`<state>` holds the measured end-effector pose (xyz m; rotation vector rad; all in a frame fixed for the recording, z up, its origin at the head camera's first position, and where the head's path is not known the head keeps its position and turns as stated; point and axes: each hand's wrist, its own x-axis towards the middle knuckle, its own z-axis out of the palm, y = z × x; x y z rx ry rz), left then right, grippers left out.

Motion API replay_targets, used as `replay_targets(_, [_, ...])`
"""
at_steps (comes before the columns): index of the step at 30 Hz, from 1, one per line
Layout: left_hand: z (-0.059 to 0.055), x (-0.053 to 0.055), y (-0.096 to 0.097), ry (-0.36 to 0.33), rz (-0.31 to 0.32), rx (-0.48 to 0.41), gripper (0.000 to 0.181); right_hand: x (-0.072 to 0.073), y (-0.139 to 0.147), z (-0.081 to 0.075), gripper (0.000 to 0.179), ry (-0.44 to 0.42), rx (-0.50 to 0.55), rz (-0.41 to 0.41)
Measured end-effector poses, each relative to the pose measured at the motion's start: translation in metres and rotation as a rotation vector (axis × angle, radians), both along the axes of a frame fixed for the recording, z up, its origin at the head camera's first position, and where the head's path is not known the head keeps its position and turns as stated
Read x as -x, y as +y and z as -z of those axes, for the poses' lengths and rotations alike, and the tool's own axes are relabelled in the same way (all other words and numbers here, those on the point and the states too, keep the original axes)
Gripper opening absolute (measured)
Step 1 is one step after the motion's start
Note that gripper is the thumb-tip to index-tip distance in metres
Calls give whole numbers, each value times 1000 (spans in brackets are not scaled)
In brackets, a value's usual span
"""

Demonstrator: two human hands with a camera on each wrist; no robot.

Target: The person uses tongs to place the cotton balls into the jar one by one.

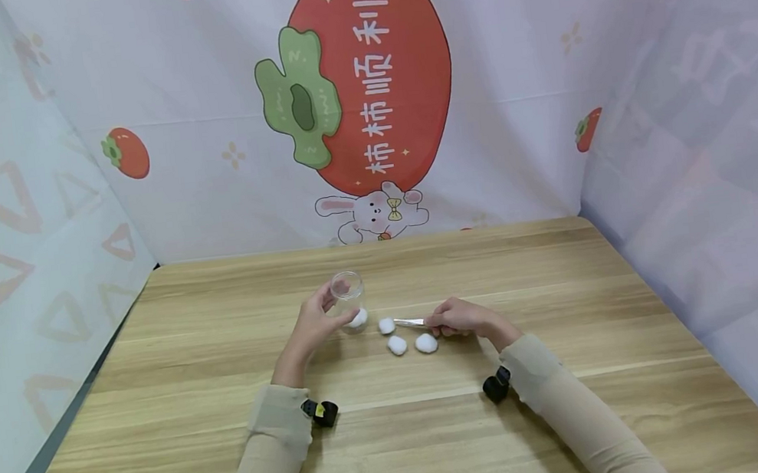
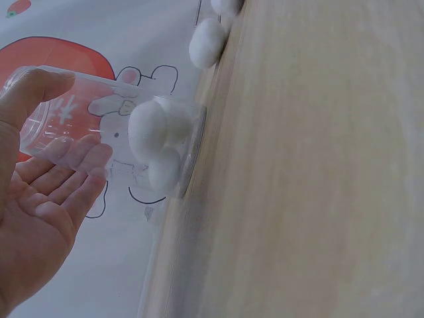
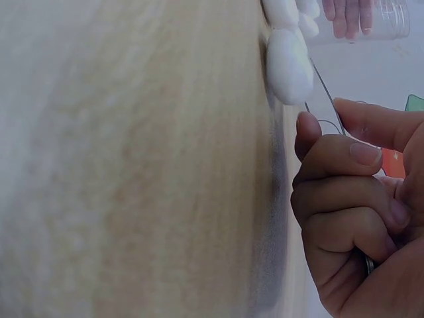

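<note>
My left hand (image 1: pixel 315 324) holds a clear jar (image 1: pixel 347 284) that stands upright on the table, thumb on one side and fingers on the other. Several white cotton balls (image 2: pixel 147 130) lie at the jar's bottom. To the right of it, my right hand (image 1: pixel 460 316) grips metal tweezers (image 1: pixel 410 323), fingers curled round them. Their tips reach the nearest loose cotton ball (image 1: pixel 387 326). Two more sit just in front: a cotton ball (image 1: pixel 397 345) and, nearer the right hand, another cotton ball (image 1: pixel 426 343).
The wooden table (image 1: pixel 401 450) runs back to a white printed curtain (image 1: pixel 209 200), with fabric hanging along both sides too. Small black cameras are strapped at the left wrist (image 1: pixel 321 411) and the right wrist (image 1: pixel 497 384).
</note>
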<state>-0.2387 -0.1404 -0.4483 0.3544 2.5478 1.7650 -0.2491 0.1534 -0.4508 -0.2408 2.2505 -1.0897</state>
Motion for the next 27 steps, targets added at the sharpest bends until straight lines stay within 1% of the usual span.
replay_targets(8, [0,1,-1,5,0,-1,59,2,-5,-1,34,-6,-15,-17])
replay_targets(12, [0,1,-1,0,1,1,60,2,-10,-2,34,-17,-21,-21])
replay_targets(17, [1,1,-1,-13,-3,1,61,2,-13,-2,35,-9,-28,-21])
replay_targets(21, [0,0,-1,-21,-8,-6,60,3,-16,0,34,4,-11,4])
replay_targets(27, [0,0,-1,-13,-9,1,60,3,-19,4,34,16,22,44])
